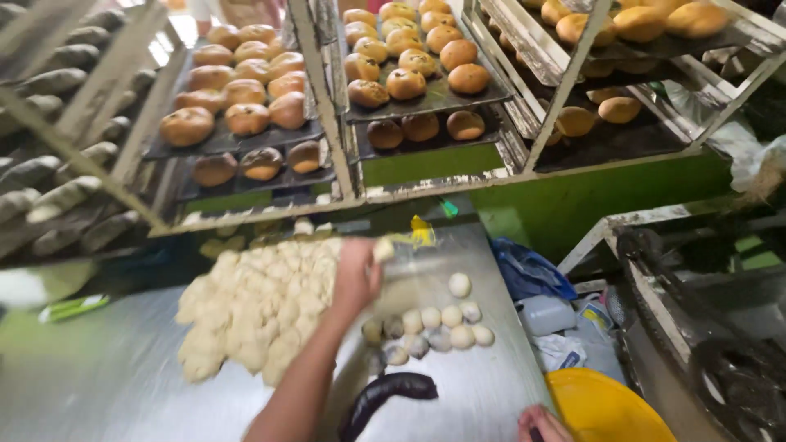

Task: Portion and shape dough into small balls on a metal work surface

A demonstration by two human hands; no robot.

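The small piece of dough (383,249) sits pinched at the fingertips of the left hand (357,274), its grip narrow around the piece, raised just above the far edge of the big heap of cut dough pieces (254,307). To do this well, I judge the pinch should stay light so the soft piece keeps its shape, and the wrist should clear the heap below it. Just right of and below the grip lie the rounded dough balls (438,326) in a loose cluster, one ball (459,284) apart from the rest. Nearer the person than the grip, a dark curved object (385,395) lies on the steel worktop (483,393). The right hand (542,424) shows only at the lower edge; whether its grip is wide or closed I cannot tell. A yellow tub (602,405) stands beside it. Beyond the grip, metal racks (327,98) carry trays of baked buns (246,98).
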